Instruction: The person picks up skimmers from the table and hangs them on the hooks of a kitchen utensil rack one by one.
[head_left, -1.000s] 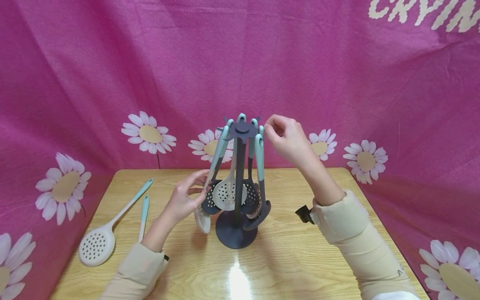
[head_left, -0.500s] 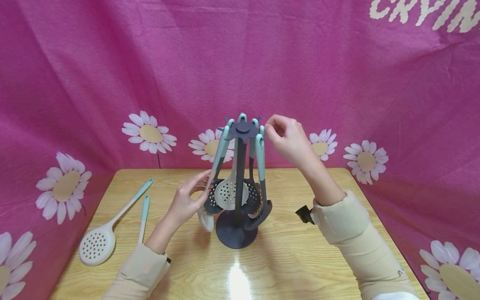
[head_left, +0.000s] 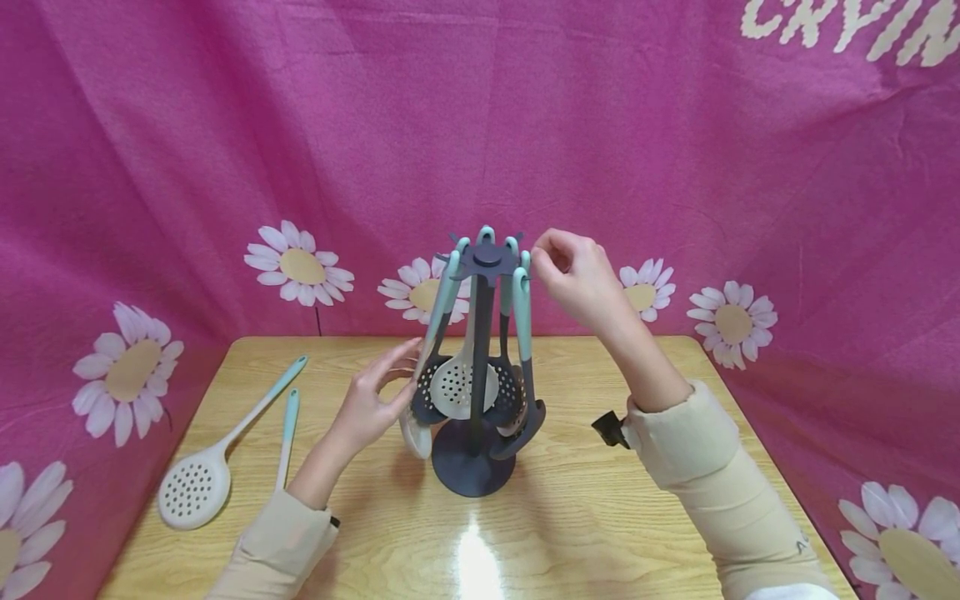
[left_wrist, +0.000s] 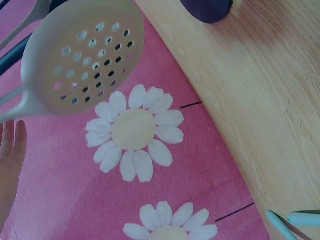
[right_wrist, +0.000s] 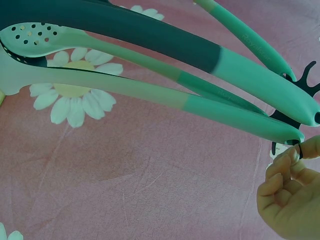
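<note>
A dark utensil stand [head_left: 480, 450] rises from the table with several mint-handled utensils hanging around it. Straight fingers of my left hand [head_left: 367, 400] touch the handle of a pale skimmer [left_wrist: 87, 62] on the stand's left side; the exact thumb contact is unclear. At the top right, my right hand [head_left: 577, 271] pinches one hook of the stand between thumb and index finger, beside a hanging pale-and-mint handle [right_wrist: 240, 122]. Another pale slotted spoon [head_left: 453, 387] hangs at the back, and a dark utensil with a mint handle [head_left: 521, 325] hangs at the front right.
On the table's left lie a large pale skimmer [head_left: 195, 487] and a second mint-handled utensil [head_left: 290, 417], partly hidden by the left sleeve. A pink flowered cloth [head_left: 637, 125] encloses the wooden table [head_left: 585, 517] behind and at the sides.
The left hand has shifted slightly right, and the skimmer it touches has swung a little inward toward the stand. My right hand stays at the hook.
</note>
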